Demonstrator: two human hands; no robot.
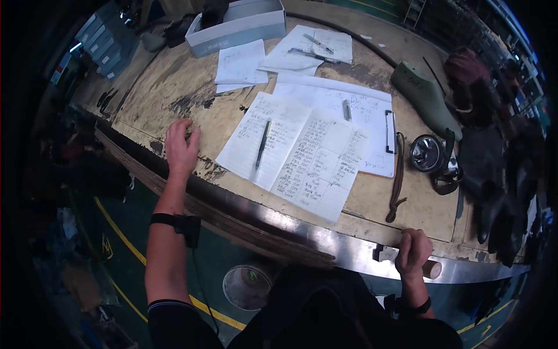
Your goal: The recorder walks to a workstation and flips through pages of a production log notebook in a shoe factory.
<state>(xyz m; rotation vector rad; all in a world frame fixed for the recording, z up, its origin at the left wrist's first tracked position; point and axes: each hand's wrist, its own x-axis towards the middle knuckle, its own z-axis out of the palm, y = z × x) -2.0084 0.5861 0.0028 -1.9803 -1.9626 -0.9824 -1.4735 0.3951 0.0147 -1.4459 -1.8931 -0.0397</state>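
Note:
My left hand (pixel 182 145) rests on the worn wooden workbench (pixel 157 93), fingers loosely bent and apart, holding nothing. At the bench's metal front edge, my right hand (pixel 413 251) is closed around a short wooden-handled tool (pixel 432 269). The round handle end sticks out on one side and a dark, metallic end on the other; the rest is covered by my fingers. Between my hands lies an open notebook (pixel 290 154) with handwritten pages, a dark pen (pixel 263 143) across its left page. It overlaps a clipboard (pixel 390 132) with written sheets and another pen (pixel 347 110).
A brown cord (pixel 396 186), a lamp (pixel 427 153) and a green shoe last (pixel 424 96) lie on the right, beside dark boots (pixel 488 192). Loose papers (pixel 241 63) and a box (pixel 238 29) are at the back. A bucket (pixel 248 287) stands below the front edge.

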